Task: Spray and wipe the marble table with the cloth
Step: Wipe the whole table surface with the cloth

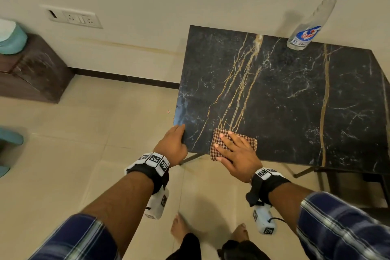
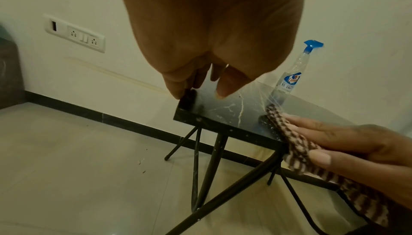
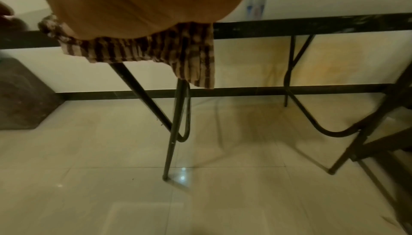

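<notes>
The black marble table (image 1: 295, 101) with gold and white veins fills the right of the head view. A brown checked cloth (image 1: 249, 140) lies at the table's near edge, hanging partly over it. My right hand (image 1: 234, 152) presses flat on the cloth with straight, spread fingers. My left hand (image 1: 175, 141) grips the table's near left corner, thumb on top and fingers curled under. In the left wrist view, the left hand (image 2: 196, 87) pinches the corner of the table (image 2: 225, 110), with the cloth (image 2: 296, 143) to its right. A clear spray bottle (image 1: 310, 25) with a blue trigger stands at the far edge.
The table (image 3: 312, 25) stands on thin black metal legs (image 3: 176, 115) over a beige tiled floor (image 1: 95, 154). A dark wooden cabinet (image 1: 31, 74) sits at the left by the wall, below a white socket panel (image 1: 73, 18). My bare feet (image 1: 181, 228) are on the tiles below.
</notes>
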